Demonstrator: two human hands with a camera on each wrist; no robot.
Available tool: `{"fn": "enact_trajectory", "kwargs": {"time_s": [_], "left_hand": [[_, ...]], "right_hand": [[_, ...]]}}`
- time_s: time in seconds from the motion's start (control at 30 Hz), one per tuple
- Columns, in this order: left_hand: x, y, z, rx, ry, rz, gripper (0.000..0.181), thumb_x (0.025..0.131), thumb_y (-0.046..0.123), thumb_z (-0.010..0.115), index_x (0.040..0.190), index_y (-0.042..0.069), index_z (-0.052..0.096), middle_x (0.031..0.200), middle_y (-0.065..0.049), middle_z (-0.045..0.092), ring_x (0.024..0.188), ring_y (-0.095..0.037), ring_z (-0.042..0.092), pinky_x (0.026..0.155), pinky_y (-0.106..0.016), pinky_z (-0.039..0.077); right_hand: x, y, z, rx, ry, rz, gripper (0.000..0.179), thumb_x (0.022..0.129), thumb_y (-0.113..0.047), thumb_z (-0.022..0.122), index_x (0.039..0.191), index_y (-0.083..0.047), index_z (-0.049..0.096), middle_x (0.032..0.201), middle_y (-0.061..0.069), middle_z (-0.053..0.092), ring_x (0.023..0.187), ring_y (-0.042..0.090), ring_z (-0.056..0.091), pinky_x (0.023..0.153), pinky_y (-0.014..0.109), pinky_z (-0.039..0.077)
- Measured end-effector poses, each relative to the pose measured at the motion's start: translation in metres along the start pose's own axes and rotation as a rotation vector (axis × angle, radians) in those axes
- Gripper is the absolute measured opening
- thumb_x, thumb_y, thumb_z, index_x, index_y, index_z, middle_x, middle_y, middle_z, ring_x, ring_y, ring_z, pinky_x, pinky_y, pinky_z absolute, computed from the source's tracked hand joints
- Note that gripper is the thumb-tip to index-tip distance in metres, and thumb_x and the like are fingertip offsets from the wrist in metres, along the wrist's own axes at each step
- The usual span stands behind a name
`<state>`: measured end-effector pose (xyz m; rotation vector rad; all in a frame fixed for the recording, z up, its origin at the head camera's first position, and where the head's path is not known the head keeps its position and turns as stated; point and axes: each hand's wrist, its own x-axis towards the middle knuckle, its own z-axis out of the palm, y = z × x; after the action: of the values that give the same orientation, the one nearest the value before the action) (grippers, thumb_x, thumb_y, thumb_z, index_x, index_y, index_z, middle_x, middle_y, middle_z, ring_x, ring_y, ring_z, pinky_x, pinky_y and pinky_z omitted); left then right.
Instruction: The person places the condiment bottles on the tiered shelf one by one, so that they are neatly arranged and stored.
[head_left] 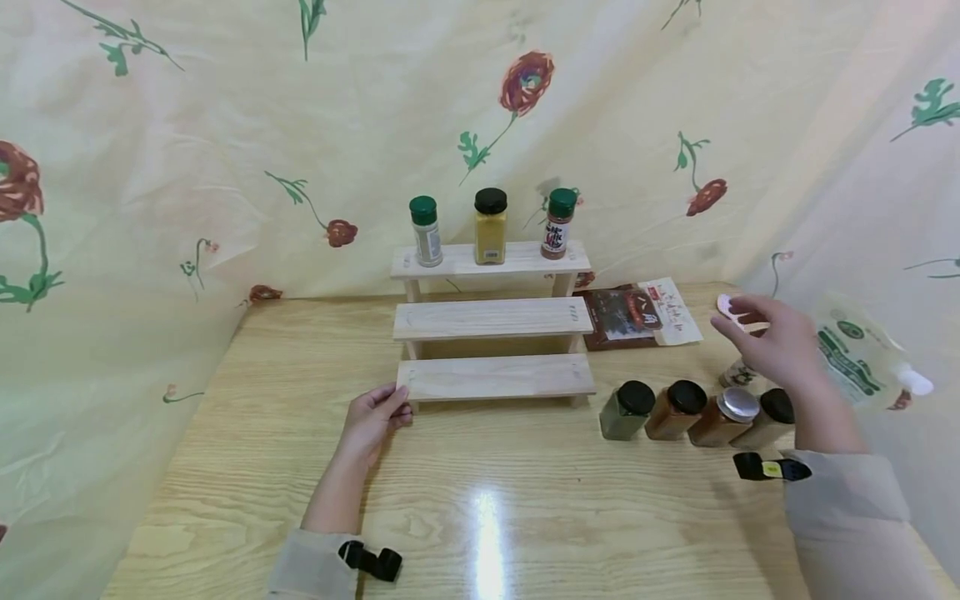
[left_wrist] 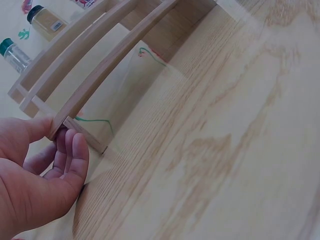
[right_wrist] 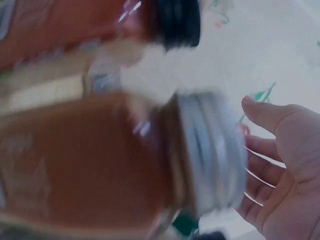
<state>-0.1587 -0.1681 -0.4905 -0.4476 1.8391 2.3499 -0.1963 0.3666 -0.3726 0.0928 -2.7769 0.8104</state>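
Observation:
A three-step wooden shelf (head_left: 495, 377) stands on the table. My left hand (head_left: 371, 423) pinches the left end of its lowest board, thumb on top and fingers curled below, as the left wrist view (left_wrist: 47, 167) also shows. Off to the right, my right hand (head_left: 776, 337) hovers over a group of spice jars, thumb and fingers apart with nothing between them. Nearest to it are a small bottle (head_left: 738, 373), partly covered by the hand, and a white lid-like piece (head_left: 724, 305). In the right wrist view, a silver-lidded jar (right_wrist: 85, 165) looms large before the spread fingers (right_wrist: 265, 147).
On the top board stand a green-capped shaker (head_left: 427, 237), a yellow spice jar (head_left: 491, 233) and a red-labelled bottle (head_left: 556, 229). Black-lidded jars (head_left: 626, 412) line the table at right. A brown spice packet (head_left: 630, 315) lies behind; a pale bag (head_left: 855, 354) stands far right.

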Motion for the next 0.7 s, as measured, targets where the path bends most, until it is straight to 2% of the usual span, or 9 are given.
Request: {"fn": "enact_trajectory", "kwargs": {"time_s": [0.03,0.1,0.2,0.5,0.7], "left_hand": [[0.0,0.0,0.0,0.0,0.001,0.001,0.042,0.101,0.006,0.062,0.134,-0.017,0.049,0.088,-0.006,0.064,0.075,-0.012,0.065,0.072,-0.02,0.061],[0.0,0.001,0.0,0.003,0.003,0.002,0.041,0.101,0.006,0.062,0.133,-0.017,0.05,0.088,-0.007,0.064,0.075,-0.012,0.065,0.072,-0.02,0.061],[-0.001,0.001,0.0,0.011,0.004,0.0,0.04,0.101,0.006,0.062,0.133,-0.017,0.051,0.088,-0.007,0.064,0.075,-0.012,0.065,0.072,-0.02,0.061],[-0.002,0.001,0.001,0.011,-0.001,-0.003,0.044,0.101,0.005,0.062,0.136,-0.018,0.047,0.091,-0.008,0.063,0.077,-0.013,0.065,0.075,-0.021,0.062],[-0.002,0.002,0.0,0.011,-0.001,0.0,0.044,0.101,0.006,0.062,0.135,-0.017,0.048,0.092,-0.009,0.063,0.078,-0.014,0.065,0.076,-0.022,0.062]], "right_hand": [[-0.001,0.003,0.0,-0.006,0.002,0.011,0.056,0.101,-0.039,0.062,0.135,0.005,0.056,0.128,0.031,0.059,0.108,0.049,0.057,0.072,0.034,0.053],[-0.004,0.009,-0.001,-0.025,0.007,0.029,0.056,0.101,-0.039,0.062,0.134,0.007,0.056,0.127,0.032,0.058,0.11,0.05,0.056,0.074,0.052,0.052],[-0.008,0.018,-0.001,-0.032,0.013,0.036,0.056,0.101,-0.037,0.062,0.132,0.01,0.056,0.127,0.035,0.058,0.112,0.052,0.054,0.08,0.062,0.05],[-0.019,0.048,0.0,-0.086,0.049,0.051,0.058,0.102,-0.031,0.063,0.136,0.014,0.05,0.128,0.04,0.052,0.111,0.056,0.049,0.088,0.067,0.042],[-0.024,0.062,-0.001,-0.065,-0.017,0.09,0.063,0.101,-0.033,0.064,0.139,0.014,0.047,0.13,0.042,0.049,0.113,0.059,0.049,0.084,0.069,0.046]]}}
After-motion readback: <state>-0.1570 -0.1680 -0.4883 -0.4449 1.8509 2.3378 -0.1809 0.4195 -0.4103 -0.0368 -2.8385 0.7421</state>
